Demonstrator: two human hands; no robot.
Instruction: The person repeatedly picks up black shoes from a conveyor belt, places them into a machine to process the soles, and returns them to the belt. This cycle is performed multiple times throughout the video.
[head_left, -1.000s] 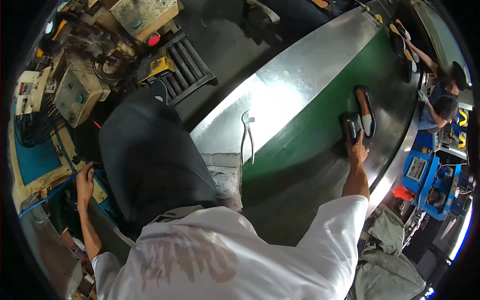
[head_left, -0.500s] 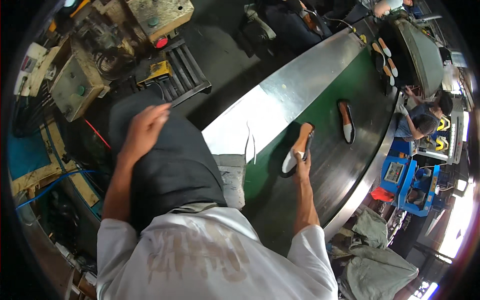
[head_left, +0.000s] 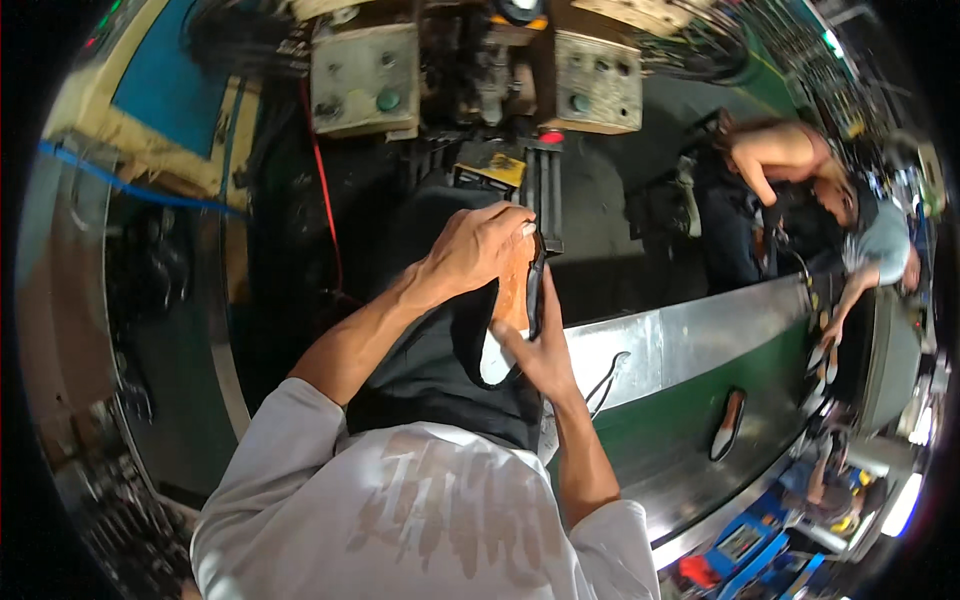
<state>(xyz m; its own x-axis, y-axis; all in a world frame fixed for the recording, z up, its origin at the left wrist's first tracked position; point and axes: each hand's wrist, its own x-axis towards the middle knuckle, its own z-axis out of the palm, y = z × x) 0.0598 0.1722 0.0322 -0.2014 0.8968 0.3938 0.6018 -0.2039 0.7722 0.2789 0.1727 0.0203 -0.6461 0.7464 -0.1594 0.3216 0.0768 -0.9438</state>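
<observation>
1. Shoe (head_left: 515,285), in the head view: it is between the person's two hands, over the dark trousers (head_left: 430,385). Its tan insole and white heel pad (head_left: 498,362) are in sight, with the dark upper showing along the edge. The heel pad is the end nearer the body.
2. Left hand (head_left: 465,250), same view: it comes across from the left, with its fingers bent over the far end of the shoe, holding it there.
3. Right hand (head_left: 543,352), same view: it holds the shoe near the heel, thumb across the inside by the white pad and fingers stretched along the right side.
4. To the right, a second shoe (head_left: 728,425) lies on the green surface (head_left: 650,430), well apart from the hands. Pincers (head_left: 608,385) lie near the right forearm, by the metal strip (head_left: 690,330).
5. Ahead stand two boxes (head_left: 365,65) with green buttons; a yellow pedal (head_left: 492,165) is below and between them.
6. At the far right, a co-worker's hand (head_left: 833,330) is at further shoes (head_left: 823,365).
</observation>
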